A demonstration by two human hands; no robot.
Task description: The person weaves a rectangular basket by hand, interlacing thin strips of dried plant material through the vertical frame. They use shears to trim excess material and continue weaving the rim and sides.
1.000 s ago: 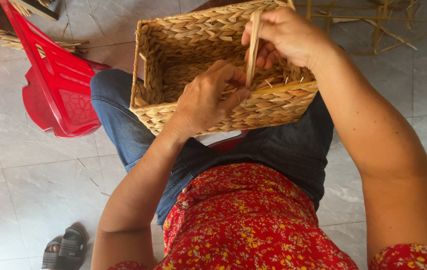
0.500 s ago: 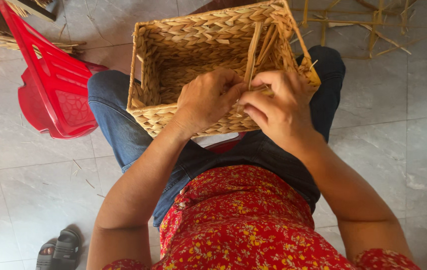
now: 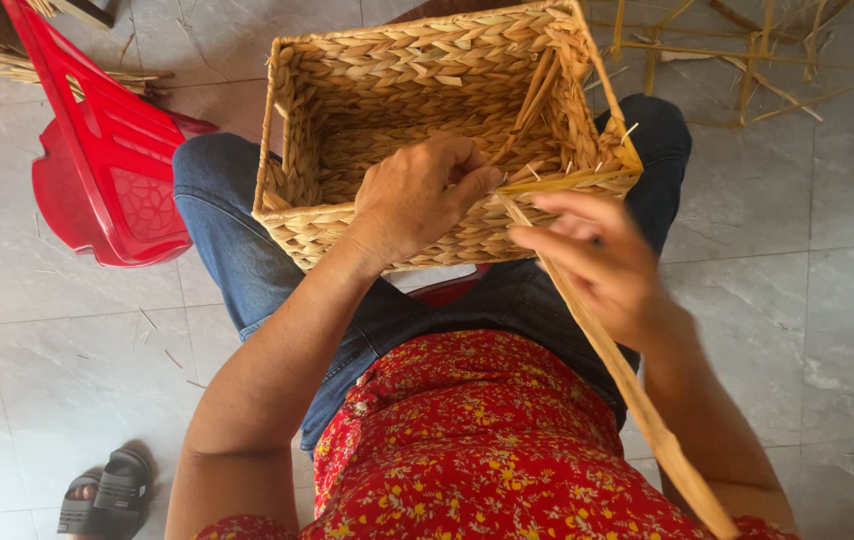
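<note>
Both hands' fingers curl: left (image 3: 417,195) on basket (image 3: 367,90) rim; right (image 3: 602,265) pinching strand (image 3: 627,385).

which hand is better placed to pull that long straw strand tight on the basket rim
Probably the right hand: it already grips the long strand, which runs from the woven basket rim back toward the body. The left hand is pressed on the rim, steadying the weave.
</note>
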